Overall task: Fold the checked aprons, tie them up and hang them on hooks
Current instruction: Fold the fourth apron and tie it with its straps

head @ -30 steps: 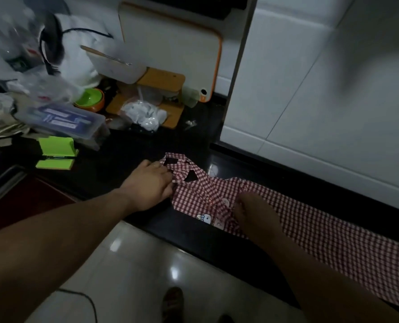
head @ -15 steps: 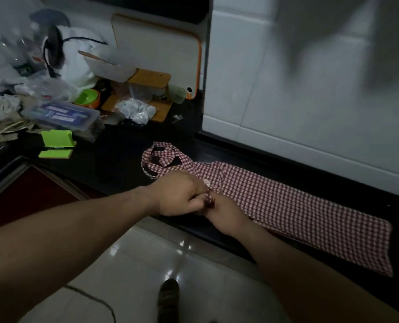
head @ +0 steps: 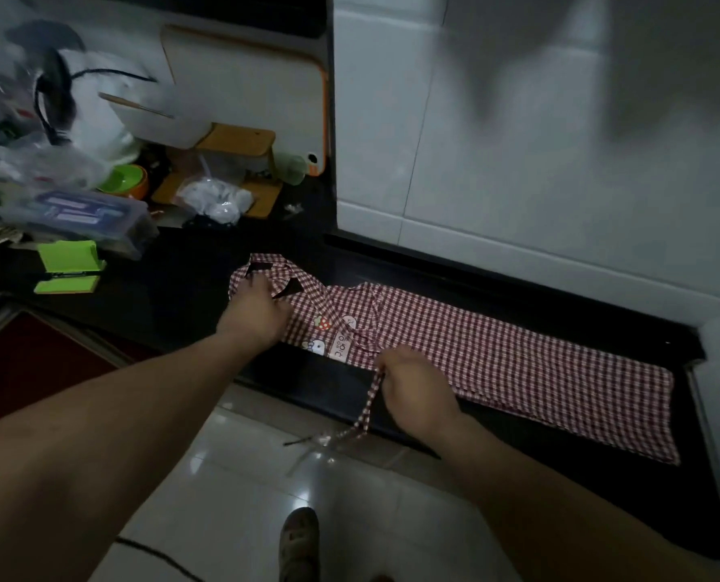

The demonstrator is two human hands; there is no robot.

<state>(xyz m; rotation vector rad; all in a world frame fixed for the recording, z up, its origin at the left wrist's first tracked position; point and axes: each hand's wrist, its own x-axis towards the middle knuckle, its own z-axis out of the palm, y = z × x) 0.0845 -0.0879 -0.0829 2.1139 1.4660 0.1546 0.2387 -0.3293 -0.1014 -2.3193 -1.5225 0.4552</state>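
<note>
A dark counter (head: pixel 190 287) runs beside a white tiled wall (head: pixel 517 161). A red checked apron (head: pixel 517 363) lies on it, folded lengthwise into a long strip. The left hand (head: pixel 257 317) presses on the neck end, fingers fairly straight. The right hand (head: pixel 417 384) pinches a thin tie (head: pixel 368 407) dangling off the counter's edge. Folding looks partly done; tying and hanging remain

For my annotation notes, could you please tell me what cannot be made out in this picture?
Head view only.
left hand: whether it grips or presses the apron, hidden by its own back.
right hand: fingertips on the strap, curled under.
strap's end: motion-blurred over the floor.
plastic box labels: blurred.
hooks: none in view.
</note>
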